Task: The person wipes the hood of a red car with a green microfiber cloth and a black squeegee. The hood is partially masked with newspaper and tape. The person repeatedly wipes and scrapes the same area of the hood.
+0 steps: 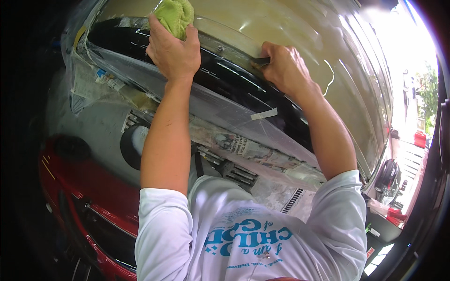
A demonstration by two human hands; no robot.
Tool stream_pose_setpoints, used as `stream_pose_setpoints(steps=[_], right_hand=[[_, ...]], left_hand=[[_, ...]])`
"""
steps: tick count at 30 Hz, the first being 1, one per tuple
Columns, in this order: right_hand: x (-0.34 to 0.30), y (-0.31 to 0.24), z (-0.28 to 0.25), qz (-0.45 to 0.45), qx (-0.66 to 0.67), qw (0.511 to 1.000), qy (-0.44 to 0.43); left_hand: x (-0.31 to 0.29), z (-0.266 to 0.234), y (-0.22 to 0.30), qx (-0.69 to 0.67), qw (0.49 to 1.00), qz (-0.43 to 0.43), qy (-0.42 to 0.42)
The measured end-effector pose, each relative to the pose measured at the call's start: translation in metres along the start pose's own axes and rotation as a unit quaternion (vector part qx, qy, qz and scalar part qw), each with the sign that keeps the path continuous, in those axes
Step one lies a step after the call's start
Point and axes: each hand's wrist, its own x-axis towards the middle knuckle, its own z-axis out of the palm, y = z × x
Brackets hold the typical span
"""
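My left hand (172, 49) is closed around a yellow-green cloth (175, 16) and rests it against the edge where a car's beige roof (281, 33) meets the dark windscreen (243, 89). My right hand (282, 68) grips a small dark tool (261, 61), pressing it along the same edge, a little to the right of the cloth. Both forearms reach up from my white printed shirt (243, 234). The tool's tip is hidden under my fingers.
Clear plastic sheeting (225, 112), newspaper (243, 150) and a strip of masking tape (263, 114) cover the glass and cowl. A red car body (89, 182) lies at lower left. Another vehicle's parts and a bright street show at right.
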Motion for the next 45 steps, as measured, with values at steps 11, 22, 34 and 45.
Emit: stream_pose_setpoints(steps=[11, 22, 34, 45], right_hand=[[0.007, 0.0, -0.003, -0.02, -0.022, 0.999, -0.021], [-0.002, 0.0, -0.017, 0.017, -0.047, 0.997, -0.056], [-0.018, 0.015, 0.004, -0.075, -0.03, 0.995, 0.058], [-0.095, 0.087, -0.018, 0.016, -0.152, 0.988, -0.001]], left_hand=[[0.001, -0.004, 0.005, 0.015, 1.0, -0.022, -0.012], [0.001, 0.0, -0.002, 0.003, 1.0, -0.002, 0.001], [0.002, -0.003, 0.008, 0.017, 1.0, -0.011, -0.007], [0.001, 0.001, -0.003, 0.048, 0.999, 0.008, 0.01]])
